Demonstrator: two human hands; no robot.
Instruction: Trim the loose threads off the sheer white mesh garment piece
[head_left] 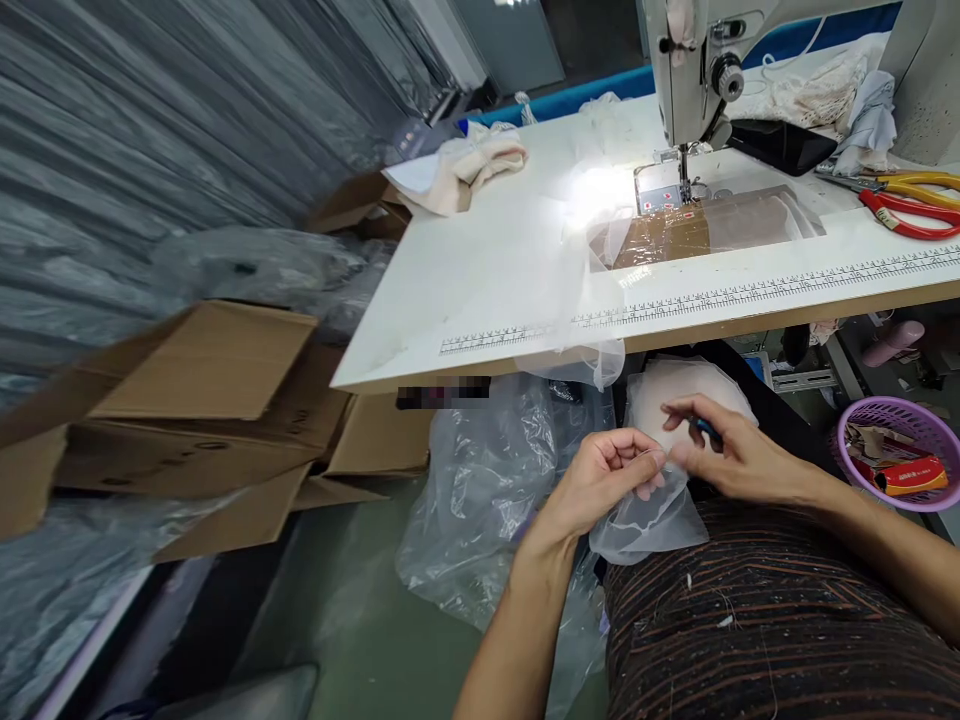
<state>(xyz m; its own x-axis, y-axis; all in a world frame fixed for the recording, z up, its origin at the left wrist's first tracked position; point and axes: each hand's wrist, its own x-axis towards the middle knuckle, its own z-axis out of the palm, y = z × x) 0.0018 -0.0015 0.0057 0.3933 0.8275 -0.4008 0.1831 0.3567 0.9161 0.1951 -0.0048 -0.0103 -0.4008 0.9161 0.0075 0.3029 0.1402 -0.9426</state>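
My left hand [611, 475] pinches the edge of a sheer white fabric piece [649, 530] above my lap. Close beside it, my right hand [724, 445] is curled round a small dark blue tool [705, 430]; its working end is hidden, so I cannot tell its exact kind. The fingertips of both hands nearly meet at the fabric's upper edge. Behind them, a pile of pale sheer fabric [686, 385] rests on my lap, below the table edge.
A sewing machine [686, 80] stands on the white table [480, 270], with pliers [911, 220] at right. Cream fabric [480, 165] lies at the far left corner. Open cardboard boxes [210, 360], a clear plastic bag [480, 490] and a purple basket [847, 440] surround me.
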